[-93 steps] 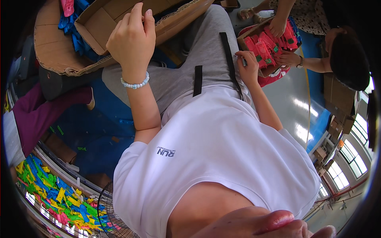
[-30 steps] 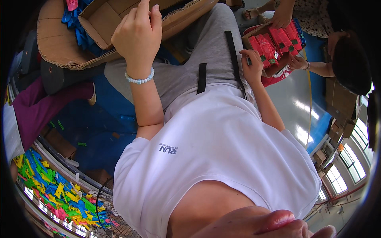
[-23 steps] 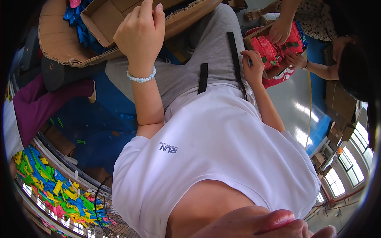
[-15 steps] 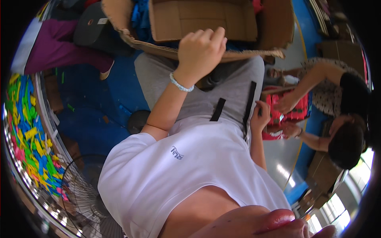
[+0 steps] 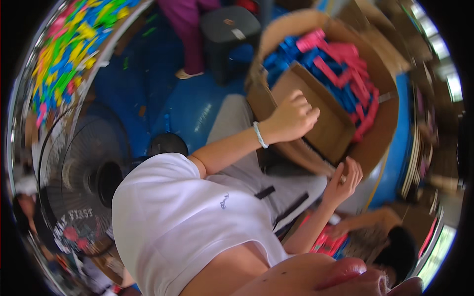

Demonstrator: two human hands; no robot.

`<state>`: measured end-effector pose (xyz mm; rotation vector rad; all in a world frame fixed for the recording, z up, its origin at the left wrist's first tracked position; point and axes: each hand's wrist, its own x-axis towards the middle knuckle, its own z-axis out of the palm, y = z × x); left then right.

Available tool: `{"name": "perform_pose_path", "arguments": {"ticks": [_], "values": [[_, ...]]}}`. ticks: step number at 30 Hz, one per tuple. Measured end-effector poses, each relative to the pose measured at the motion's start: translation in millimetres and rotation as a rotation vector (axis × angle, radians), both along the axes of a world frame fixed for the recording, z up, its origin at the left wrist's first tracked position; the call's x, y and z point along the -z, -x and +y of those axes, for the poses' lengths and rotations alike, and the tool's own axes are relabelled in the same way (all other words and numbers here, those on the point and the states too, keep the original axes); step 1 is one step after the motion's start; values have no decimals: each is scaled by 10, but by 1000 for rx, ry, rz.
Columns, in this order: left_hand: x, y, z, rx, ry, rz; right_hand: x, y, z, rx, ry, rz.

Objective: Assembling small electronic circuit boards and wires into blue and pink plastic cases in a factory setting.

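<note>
A large cardboard box (image 5: 390, 106) is in front of me, with blue strip-like pieces (image 5: 284, 54) and pink strip-like pieces (image 5: 345, 54) inside. A smaller, shallow cardboard tray (image 5: 326, 133) lies tilted in it; no pieces show on its visible floor. My left hand (image 5: 294, 117) is over the tray's near left part, fingers curled; whatever they hold, if anything, is hidden. Beside the tray's near right corner, my right hand (image 5: 344, 181) has its fingers raised and slightly apart, nothing visible in them. Whether it touches the box rim I cannot tell.
A black fan (image 5: 84, 177) stands to my left. Farther off are a table piled with colourful pieces (image 5: 84, 39), a dark stool (image 5: 229, 29) and a person's purple-trousered leg (image 5: 190, 44). At the lower right, another person's arm (image 5: 365, 222) reaches over red pieces (image 5: 328, 241).
The view has swung round, so the box appears farther right and its pink and blue pieces show more. My right hand has come up from beside my lap to the tray's corner.
</note>
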<state>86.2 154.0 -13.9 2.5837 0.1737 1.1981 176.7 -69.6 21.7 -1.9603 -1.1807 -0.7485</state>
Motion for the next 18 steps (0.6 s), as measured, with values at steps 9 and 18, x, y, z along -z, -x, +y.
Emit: {"name": "perform_pose_path", "arguments": {"ticks": [9,18], "values": [[99,87,257,-49,75,285,631,-335,206,109,242,-69],[50,19,303,0,55,547,576,-189,86,225,146,-56]]}}
